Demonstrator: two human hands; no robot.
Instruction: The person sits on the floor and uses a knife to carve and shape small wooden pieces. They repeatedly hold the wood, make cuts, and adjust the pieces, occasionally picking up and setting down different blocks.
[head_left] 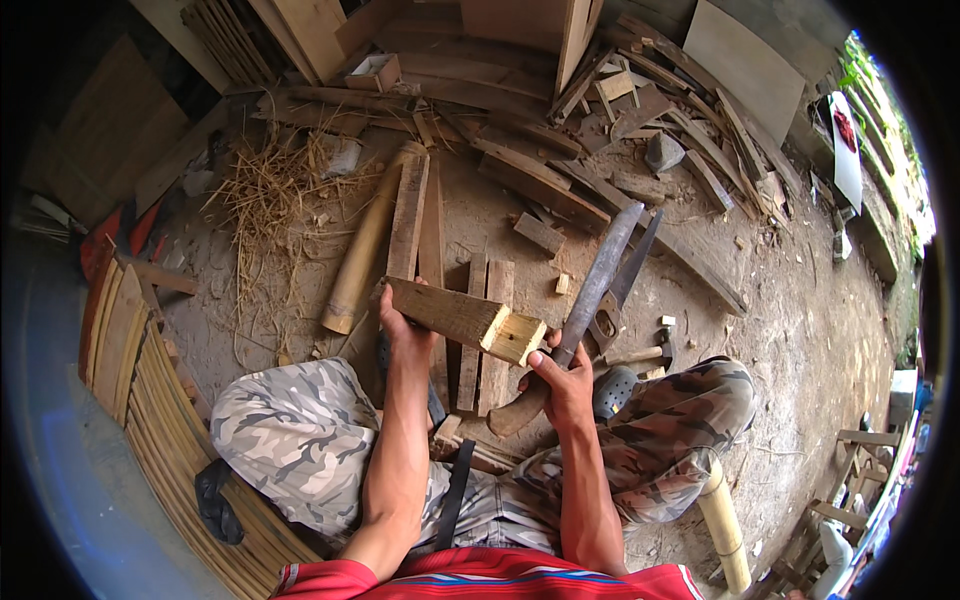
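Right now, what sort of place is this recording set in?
Probably an outdoor, dirt-floor woodworking yard: scrap planks lie heaped on bare ground, a bamboo pole lies nearby, and the left hand holds a wood block beside the right hand's machete.

Head cam, wide fisheye, looks steeply down, close over lap & dirt ground [800,330].
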